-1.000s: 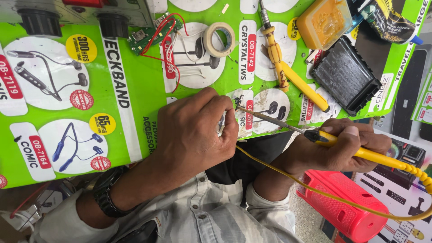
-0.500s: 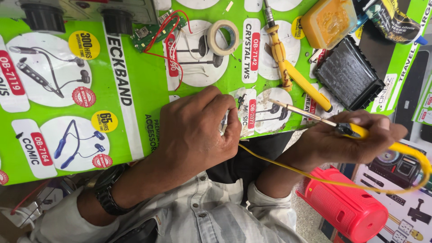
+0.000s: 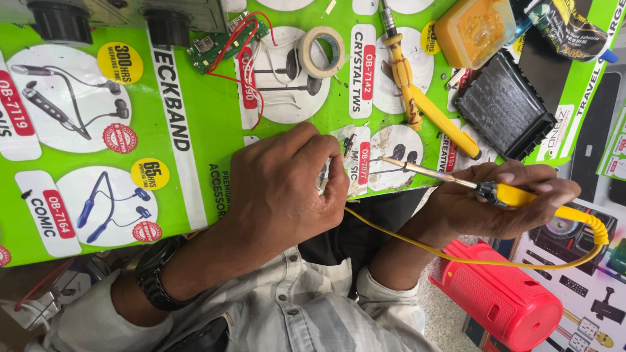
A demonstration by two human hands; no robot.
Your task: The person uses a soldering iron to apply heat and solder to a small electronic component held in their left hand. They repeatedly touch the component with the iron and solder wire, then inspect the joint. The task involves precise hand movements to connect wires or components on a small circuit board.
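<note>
My left hand (image 3: 283,189) is curled over a small part near the front edge of the green printed work surface (image 3: 182,130); the part is mostly hidden by the fingers. My right hand (image 3: 495,205) grips a yellow-handled soldering iron (image 3: 515,195). Its metal tip (image 3: 391,161) points left and stands a little to the right of my left fingers, apart from them. The iron's yellow cord (image 3: 469,261) loops back under my right wrist.
A second yellow soldering iron (image 3: 417,98), a roll of tape (image 3: 323,51), a small circuit board with red wires (image 3: 228,39), a tub of yellow flux (image 3: 476,29) and a black ribbed box (image 3: 505,107) lie on the surface. A red cylindrical speaker (image 3: 502,300) stands below right.
My right hand has drawn the soldering iron to the right, so its tip has come away from my left fingers. My left hand stays in place.
</note>
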